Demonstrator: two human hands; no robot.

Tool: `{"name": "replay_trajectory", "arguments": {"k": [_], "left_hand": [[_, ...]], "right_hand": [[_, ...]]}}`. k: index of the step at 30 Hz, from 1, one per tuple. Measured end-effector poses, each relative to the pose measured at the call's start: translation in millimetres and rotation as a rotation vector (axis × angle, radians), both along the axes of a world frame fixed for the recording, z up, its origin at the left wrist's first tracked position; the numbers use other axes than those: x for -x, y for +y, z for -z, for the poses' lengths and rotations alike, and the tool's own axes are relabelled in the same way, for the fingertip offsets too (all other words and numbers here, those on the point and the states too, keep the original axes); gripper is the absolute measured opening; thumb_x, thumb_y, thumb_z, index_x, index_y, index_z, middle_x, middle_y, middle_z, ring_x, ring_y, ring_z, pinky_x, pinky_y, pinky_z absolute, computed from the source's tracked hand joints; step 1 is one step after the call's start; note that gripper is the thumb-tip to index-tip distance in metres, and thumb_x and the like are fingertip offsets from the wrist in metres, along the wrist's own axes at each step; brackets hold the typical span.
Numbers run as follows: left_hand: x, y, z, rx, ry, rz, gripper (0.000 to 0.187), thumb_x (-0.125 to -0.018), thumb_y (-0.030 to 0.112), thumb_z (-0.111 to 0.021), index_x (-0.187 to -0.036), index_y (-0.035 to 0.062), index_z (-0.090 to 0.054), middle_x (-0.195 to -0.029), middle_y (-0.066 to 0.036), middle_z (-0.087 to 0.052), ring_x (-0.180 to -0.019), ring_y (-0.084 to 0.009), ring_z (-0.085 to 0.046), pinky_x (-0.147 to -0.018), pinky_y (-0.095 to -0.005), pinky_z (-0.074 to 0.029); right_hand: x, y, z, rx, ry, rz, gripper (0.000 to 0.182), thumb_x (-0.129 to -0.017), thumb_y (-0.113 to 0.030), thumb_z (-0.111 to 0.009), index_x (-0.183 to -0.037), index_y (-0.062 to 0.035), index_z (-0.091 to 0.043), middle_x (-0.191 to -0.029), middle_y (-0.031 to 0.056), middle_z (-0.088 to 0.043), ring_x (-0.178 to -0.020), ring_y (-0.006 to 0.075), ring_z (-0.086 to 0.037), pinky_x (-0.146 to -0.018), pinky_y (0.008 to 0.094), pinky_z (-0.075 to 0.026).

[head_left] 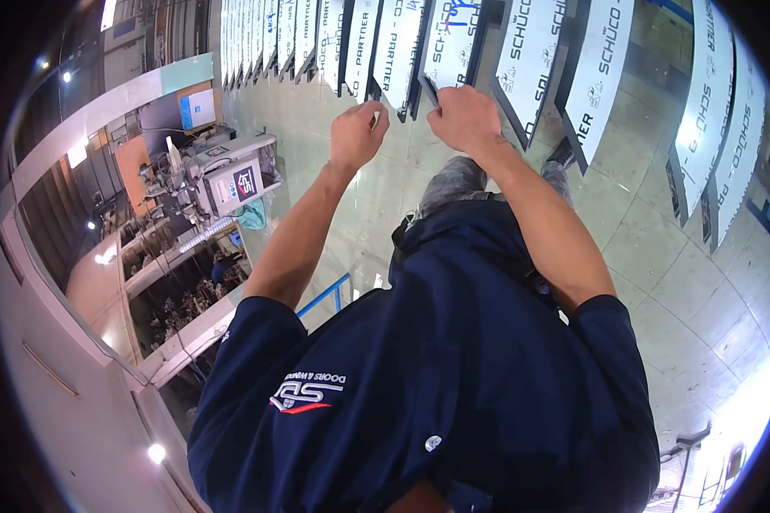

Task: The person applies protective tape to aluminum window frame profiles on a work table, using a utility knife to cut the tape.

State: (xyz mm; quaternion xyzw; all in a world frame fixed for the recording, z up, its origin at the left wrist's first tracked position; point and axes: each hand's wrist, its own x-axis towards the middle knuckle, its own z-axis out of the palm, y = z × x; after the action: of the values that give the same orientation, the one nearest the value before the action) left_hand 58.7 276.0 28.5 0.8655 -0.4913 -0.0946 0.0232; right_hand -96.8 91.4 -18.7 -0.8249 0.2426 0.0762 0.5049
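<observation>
A row of long frame profiles (447, 51), dark-edged with white "Schüco Partner" film and angled ends, stands in front of me. My right hand (464, 120) has its fingers curled round the lower end of one profile with blue handwriting on it. Beside it, my left hand (359, 134) is closed, thumb and fingers curled inward, just under the end of another profile (393, 56). What those left fingers hold, if anything, is hidden.
More profiles (701, 111) stand to the right. At left is a grey machine (231, 177) with a logo label, behind it a white-framed opening. A blue metal frame (325, 297) stands on the tiled floor (659, 248). My legs are just below the profiles.
</observation>
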Motion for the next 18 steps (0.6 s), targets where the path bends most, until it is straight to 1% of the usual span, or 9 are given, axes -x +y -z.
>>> {"name": "replay_trajectory", "arguments": {"k": [2,3,6,7,10,13,16,17,18], "left_hand": [[12,-1,-13,0.004,0.078,-0.052,0.021,-0.093,0.019,-0.075,-0.11,0.0061,-0.076,-0.078,-0.012,-0.07,-0.068,-0.0315,-0.067,-0.063,-0.0434,-0.053],[14,2,-8,0.045,0.119,-0.057,0.029,-0.093,0.021,-0.077,-0.119,0.0078,-0.077,-0.078,-0.011,-0.07,-0.068,-0.0313,-0.067,-0.064,-0.043,-0.052],[17,6,11,0.105,0.109,-0.091,0.024,-0.093,0.019,-0.077,-0.115,0.0091,-0.079,-0.079,-0.01,-0.07,-0.07,-0.031,-0.067,-0.065,-0.0429,-0.053],[18,7,17,0.131,0.079,-0.111,0.02,-0.092,0.018,-0.077,-0.111,0.0101,-0.08,-0.079,-0.01,-0.071,-0.072,-0.0309,-0.068,-0.066,-0.0429,-0.053],[14,12,26,0.286,0.118,-0.063,0.014,-0.092,0.017,-0.077,-0.103,0.0093,-0.079,-0.08,-0.009,-0.071,-0.074,-0.0312,-0.069,-0.066,-0.0428,-0.054],[10,17,32,0.387,0.072,-0.008,0.012,-0.095,0.017,-0.075,-0.1,0.0065,-0.076,-0.089,-0.01,-0.075,-0.076,-0.0307,-0.071,-0.066,-0.0411,-0.055],[7,28,43,0.309,0.056,0.041,0.008,-0.095,0.014,-0.073,-0.099,0.0073,-0.072,-0.092,-0.009,-0.074,-0.084,-0.0318,-0.071,-0.067,-0.0429,-0.056],[6,32,49,0.316,0.074,0.071,0.009,-0.096,0.012,-0.07,-0.104,0.0077,-0.066,-0.096,-0.009,-0.073,-0.087,-0.0325,-0.071,-0.068,-0.044,-0.056],[6,33,53,0.321,0.078,0.066,0.01,-0.096,0.011,-0.069,-0.104,0.0072,-0.065,-0.096,-0.01,-0.073,-0.086,-0.033,-0.071,-0.068,-0.0444,-0.056]], "right_hand": [[-3,0,-1,0.003,0.013,-0.013,0.03,-0.092,-0.025,-0.062,-0.101,0.0001,-0.076,-0.102,0.0231,-0.076,-0.097,0.0386,-0.076,-0.087,0.0486,-0.061],[-4,-1,-3,0.007,0.026,-0.022,0.031,-0.092,-0.025,-0.062,-0.101,0.0002,-0.076,-0.102,0.0232,-0.076,-0.098,0.0386,-0.076,-0.087,0.0489,-0.061],[-7,-2,-9,0.042,0.068,-0.05,0.03,-0.093,-0.025,-0.062,-0.103,0.0,-0.076,-0.104,0.0234,-0.076,-0.099,0.0391,-0.075,-0.089,0.0496,-0.06],[-7,-1,-11,0.057,0.085,-0.06,0.03,-0.093,-0.024,-0.061,-0.103,-0.0001,-0.076,-0.105,0.0234,-0.076,-0.1,0.0393,-0.075,-0.089,0.0498,-0.06],[-9,3,-11,0.104,0.058,-0.074,0.029,-0.096,-0.024,-0.059,-0.105,-0.0005,-0.075,-0.103,0.0241,-0.075,-0.102,0.0411,-0.073,-0.092,0.0512,-0.058],[-19,15,-7,0.114,-0.08,-0.049,0.028,-0.099,-0.023,-0.057,-0.103,-0.001,-0.073,-0.1,0.0247,-0.074,-0.102,0.0432,-0.071,-0.093,0.0537,-0.055],[-38,25,-13,0.097,-0.052,-0.061,0.028,-0.1,-0.024,-0.055,-0.101,-0.0016,-0.072,-0.097,0.0246,-0.073,-0.1,0.0436,-0.07,-0.091,0.0556,-0.054],[-44,28,-12,0.12,-0.059,-0.079,0.028,-0.1,-0.024,-0.055,-0.1,-0.0017,-0.072,-0.097,0.0245,-0.073,-0.1,0.0435,-0.07,-0.091,0.0557,-0.054],[-52,31,-8,0.143,-0.066,-0.099,0.028,-0.1,-0.024,-0.055,-0.099,-0.0018,-0.072,-0.096,0.0244,-0.073,-0.099,0.0435,-0.07,-0.09,0.0558,-0.054]]}}
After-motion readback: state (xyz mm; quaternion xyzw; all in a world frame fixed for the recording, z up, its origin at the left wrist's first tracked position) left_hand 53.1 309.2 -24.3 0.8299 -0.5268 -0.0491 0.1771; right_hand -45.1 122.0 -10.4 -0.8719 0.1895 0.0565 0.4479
